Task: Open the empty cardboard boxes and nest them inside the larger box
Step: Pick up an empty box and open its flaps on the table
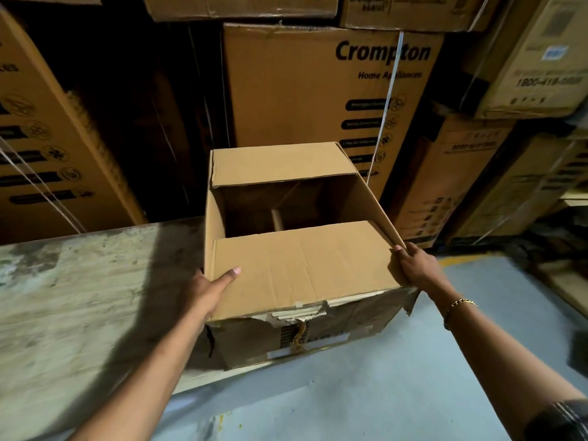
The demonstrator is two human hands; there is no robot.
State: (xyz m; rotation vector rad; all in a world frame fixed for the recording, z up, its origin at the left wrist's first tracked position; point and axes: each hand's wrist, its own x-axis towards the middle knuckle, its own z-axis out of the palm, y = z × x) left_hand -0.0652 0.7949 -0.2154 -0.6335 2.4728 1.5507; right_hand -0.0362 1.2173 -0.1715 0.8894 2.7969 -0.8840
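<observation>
- Left hand (203,291): bare, with a short, pale thumbnail catching the light.
- Left forearm (152,370): uncovered all the way down to the bottom edge of the view.
- Right hand (416,265): bare as well.
- Right wrist: a gold-coloured chain bracelet (458,305) of chunky links.
- Right forearm (502,354): uncovered up to a dark sleeve (563,420) with thin lighter stripes, blurred in the corner.

stacked carton (318,90) behind the open box (302,268) carried "crompton" in large dark print, with "home appliances" beneath. upper carton (404,11) at the top edge also read "crompton". right-hand carton (541,68) showed a blurred number starting "18", remainder illegible.
</observation>
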